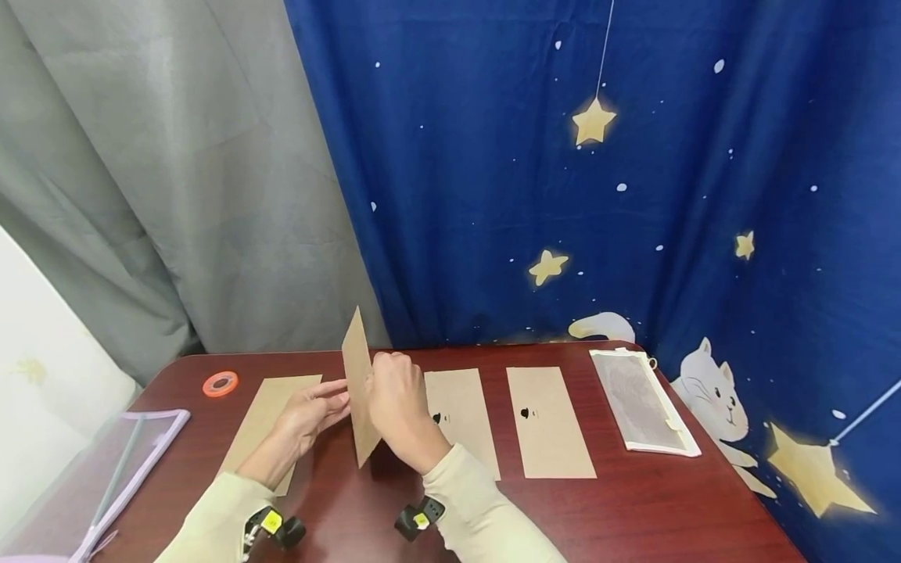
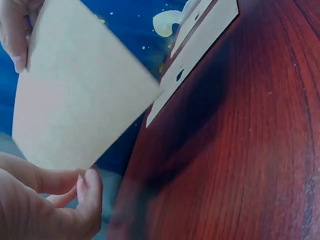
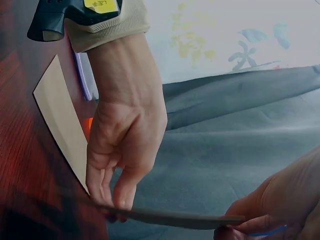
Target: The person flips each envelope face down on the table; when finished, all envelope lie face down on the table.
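A brown paper piece [image 1: 357,391] stands on edge above the table, seen nearly side-on in the head view. My left hand [image 1: 304,426] pinches its edge between thumb and fingers, which the left wrist view shows at the paper's [image 2: 80,95] lower corner. On the other side my right hand [image 1: 403,399] grips another edge with curled fingers. The right wrist view has the paper [image 3: 170,219] as a thin strip between my left hand [image 3: 127,135] and my right hand [image 3: 275,205].
One brown sheet [image 1: 278,399] lies left; two with small black prints [image 1: 464,414] [image 1: 552,422] lie right. An orange tape roll [image 1: 220,384] sits at the back left, a purple-edged mesh pouch [image 1: 134,461] at the left edge, and a white-edged pouch [image 1: 644,403] far right.
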The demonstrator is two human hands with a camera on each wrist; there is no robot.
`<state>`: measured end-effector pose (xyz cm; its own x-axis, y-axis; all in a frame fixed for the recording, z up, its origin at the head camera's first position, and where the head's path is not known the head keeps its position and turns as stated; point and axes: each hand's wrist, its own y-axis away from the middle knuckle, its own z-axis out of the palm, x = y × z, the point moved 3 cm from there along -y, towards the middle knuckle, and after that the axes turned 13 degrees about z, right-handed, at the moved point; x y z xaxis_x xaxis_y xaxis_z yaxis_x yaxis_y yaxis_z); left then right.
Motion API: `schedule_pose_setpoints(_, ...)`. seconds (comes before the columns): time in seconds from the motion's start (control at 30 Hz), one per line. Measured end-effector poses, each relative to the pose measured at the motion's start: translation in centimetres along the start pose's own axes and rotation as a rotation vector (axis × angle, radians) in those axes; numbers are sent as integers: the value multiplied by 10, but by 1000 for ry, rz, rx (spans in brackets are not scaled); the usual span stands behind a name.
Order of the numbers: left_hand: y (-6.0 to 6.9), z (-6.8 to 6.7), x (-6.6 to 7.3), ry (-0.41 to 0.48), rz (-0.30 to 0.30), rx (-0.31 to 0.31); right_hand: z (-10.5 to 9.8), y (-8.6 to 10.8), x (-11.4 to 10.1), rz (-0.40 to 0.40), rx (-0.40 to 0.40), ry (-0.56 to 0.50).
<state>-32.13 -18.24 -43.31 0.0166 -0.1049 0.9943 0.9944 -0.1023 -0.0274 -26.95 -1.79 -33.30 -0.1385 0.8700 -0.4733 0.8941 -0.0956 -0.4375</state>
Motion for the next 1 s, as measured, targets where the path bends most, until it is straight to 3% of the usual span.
schedule_pose_setpoints(0.3, 2, -15, 13, -57, 41, 43, 3, -9, 15, 73, -142, -177)
schedule_pose_setpoints(0.43, 5, -18, 22, -181, 69, 80, 9, -14, 25, 119, -183, -266)
schedule_pose_setpoints(0.6, 6, -17, 33, -327, 121, 128, 14, -16, 35, 131, -120, -355)
schedule_pose_setpoints(0.73, 7, -17, 36, -436, 153, 145, 19, -15, 41, 165, -121, -415)
schedule_pose_setpoints(1.0, 9, -17, 31, -667, 174, 108, 39, -8, 53, 205, -184, -343)
